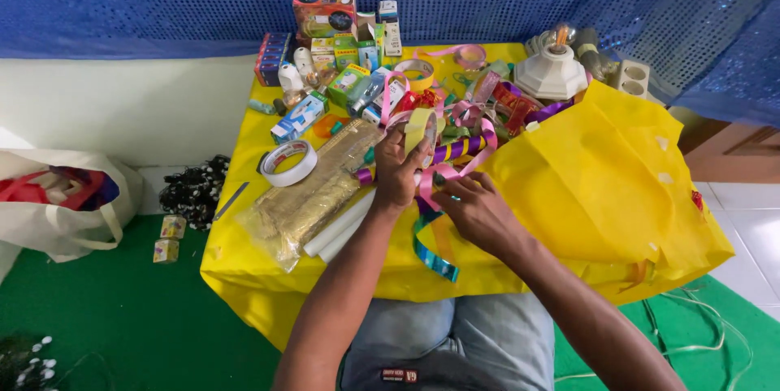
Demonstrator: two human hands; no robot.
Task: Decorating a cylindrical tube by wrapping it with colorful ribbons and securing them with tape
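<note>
Left hand (398, 170) grips yellow tape roll (420, 127) upright above table (236, 245); right hand (475, 211) pinches pink ribbon (455, 170), probably pulling it taut to tape. 2 white tubes (337, 228) beside.

- Your table (244, 257), draped in yellow cloth, carries a white tape roll (288, 162), gold wrap bundle (317, 192) and white tubes (340, 233).
- Small boxes (345, 54), tangled ribbons (455, 135) and a yellow bag (601, 188) lie there too.

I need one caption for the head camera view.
Left hand holds a yellow tape roll; right hand handles pink ribbon over a yellow-covered table.
</note>
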